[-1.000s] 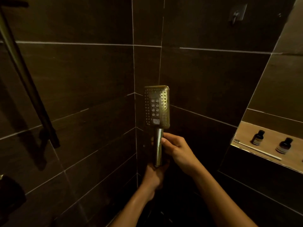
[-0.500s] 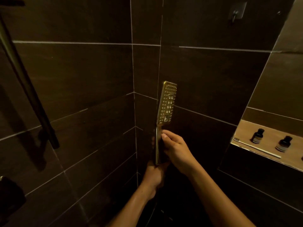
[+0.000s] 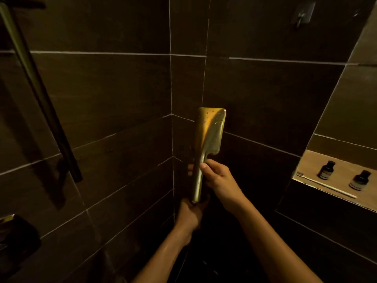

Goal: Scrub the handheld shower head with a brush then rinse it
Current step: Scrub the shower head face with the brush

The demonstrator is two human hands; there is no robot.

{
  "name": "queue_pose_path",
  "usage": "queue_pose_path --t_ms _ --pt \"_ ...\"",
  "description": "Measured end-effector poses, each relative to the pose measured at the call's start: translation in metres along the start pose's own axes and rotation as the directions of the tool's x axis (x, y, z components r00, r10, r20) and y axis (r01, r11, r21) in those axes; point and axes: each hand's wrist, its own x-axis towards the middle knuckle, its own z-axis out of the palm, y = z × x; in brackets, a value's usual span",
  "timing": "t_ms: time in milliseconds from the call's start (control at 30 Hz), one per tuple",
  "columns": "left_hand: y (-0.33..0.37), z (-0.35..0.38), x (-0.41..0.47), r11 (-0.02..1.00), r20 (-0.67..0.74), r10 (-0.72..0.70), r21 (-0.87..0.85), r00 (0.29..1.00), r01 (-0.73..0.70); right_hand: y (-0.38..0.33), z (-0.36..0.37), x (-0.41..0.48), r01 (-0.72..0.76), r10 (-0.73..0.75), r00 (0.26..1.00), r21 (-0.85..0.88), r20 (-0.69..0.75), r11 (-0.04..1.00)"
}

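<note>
Fingers (image 3: pixel 213 164) of the right hand (image 3: pixel 219 178) wrap the shower head (image 3: pixel 211 131) handle, its wet back rising above them; below them, the left hand (image 3: pixel 190 213) grips the handle's end.

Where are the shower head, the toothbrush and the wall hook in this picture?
shower head (image 3: pixel 211 131): head view, on its smooth golden back face.
toothbrush (image 3: pixel 326 185): head view, midway along its white handle, on the niche shelf.
wall hook (image 3: pixel 303 14): head view, on its metal plate.
</note>
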Motion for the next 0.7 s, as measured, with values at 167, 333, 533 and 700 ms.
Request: queue_pose_path --t_ms 167,333,533,700 --pt "-0.004 -0.004 -0.002 0.998 -0.025 -0.046 -0.044 0.999 0.045 0.006 0.002 0.002 -0.011 0.011 1.0 -0.018 -0.023 1.0" --pt "-0.002 -0.003 -0.003 1.0 0.059 -0.003 -0.024 0.998 0.004 0.012 -0.004 0.005 -0.01 0.008 1.0 0.086 0.019 0.996" --pt "-0.001 0.002 -0.004 0.998 0.024 -0.05 -0.04 0.998 0.051 0.006 0.002 0.002 0.066 -0.075 0.995 -0.13 -0.062 0.989" --pt "0.0 0.006 0.002 0.995 0.027 -0.081 -0.051 0.996 0.083 0.011 0.006 -0.002 0.198 -0.344 0.91 -0.486 -0.232 0.851"
